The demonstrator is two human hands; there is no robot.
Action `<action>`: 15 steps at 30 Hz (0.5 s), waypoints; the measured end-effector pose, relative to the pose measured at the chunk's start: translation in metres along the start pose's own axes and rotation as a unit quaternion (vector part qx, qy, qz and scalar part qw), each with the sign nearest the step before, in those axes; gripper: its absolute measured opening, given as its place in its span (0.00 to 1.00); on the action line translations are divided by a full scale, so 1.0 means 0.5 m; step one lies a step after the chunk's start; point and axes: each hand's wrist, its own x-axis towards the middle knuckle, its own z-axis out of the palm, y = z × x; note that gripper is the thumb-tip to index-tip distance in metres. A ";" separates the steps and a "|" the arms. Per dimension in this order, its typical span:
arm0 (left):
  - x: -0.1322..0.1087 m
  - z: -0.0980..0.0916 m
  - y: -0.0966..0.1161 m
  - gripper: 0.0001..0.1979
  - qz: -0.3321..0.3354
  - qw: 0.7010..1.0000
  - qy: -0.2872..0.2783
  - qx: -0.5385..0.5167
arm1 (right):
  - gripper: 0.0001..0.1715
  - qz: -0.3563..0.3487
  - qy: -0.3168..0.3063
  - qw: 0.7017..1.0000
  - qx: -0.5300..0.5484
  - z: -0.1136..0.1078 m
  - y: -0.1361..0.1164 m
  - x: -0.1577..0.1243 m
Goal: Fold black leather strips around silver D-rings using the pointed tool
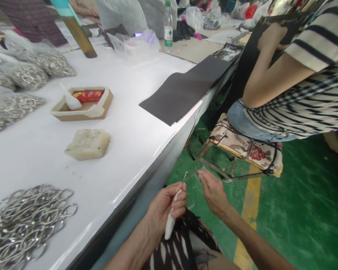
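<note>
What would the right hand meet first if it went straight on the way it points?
Probably the edge of the white table: the right hand points toward it. Depth is unclear, so it might brush the white-handled tool first.

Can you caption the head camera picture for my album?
Left hand grips a white-handled tool, right hand nearby, beside a table with metal rings.

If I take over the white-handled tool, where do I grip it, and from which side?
Probably by the free lower end of the white handle, coming from below: that thick part sticks out under the left hand, while the thin metal tip points up and away.
</note>
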 end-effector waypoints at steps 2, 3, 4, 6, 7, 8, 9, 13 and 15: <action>0.001 -0.003 -0.003 0.08 0.014 1.000 0.007 0.020 | 0.18 -0.039 -0.030 0.999 -0.001 -0.001 -0.004 -0.005; 0.001 -0.004 -0.005 0.07 0.031 0.999 0.015 0.040 | 0.19 -0.049 -0.048 0.998 -0.011 -0.002 -0.004 -0.006; 0.002 -0.005 -0.008 0.06 0.052 0.996 0.026 0.067 | 0.21 -0.045 -0.062 0.997 -0.031 -0.003 -0.002 -0.005; 0.003 -0.003 -0.014 0.06 0.104 0.984 0.059 0.135 | 0.23 -0.007 -0.068 0.994 -0.086 -0.009 0.007 0.001; 0.003 -0.002 -0.017 0.07 0.126 0.975 0.076 0.168 | 0.23 0.014 -0.062 0.992 -0.111 -0.014 0.012 0.006; 0.004 0.000 -0.019 0.08 0.139 0.967 0.090 0.196 | 0.22 0.028 -0.057 0.990 -0.126 -0.021 0.015 0.012; 0.005 0.002 -0.021 0.08 0.144 0.961 0.101 0.214 | 0.22 0.031 -0.056 0.990 -0.129 -0.029 0.017 0.016; 0.010 0.003 -0.021 0.11 0.138 0.957 0.118 0.226 | 0.20 -0.031 -0.077 0.991 -0.102 -0.055 -0.003 0.018; 0.011 0.003 -0.020 0.12 0.132 0.956 0.128 0.228 | 0.21 -0.061 -0.091 0.987 -0.115 -0.059 -0.018 0.013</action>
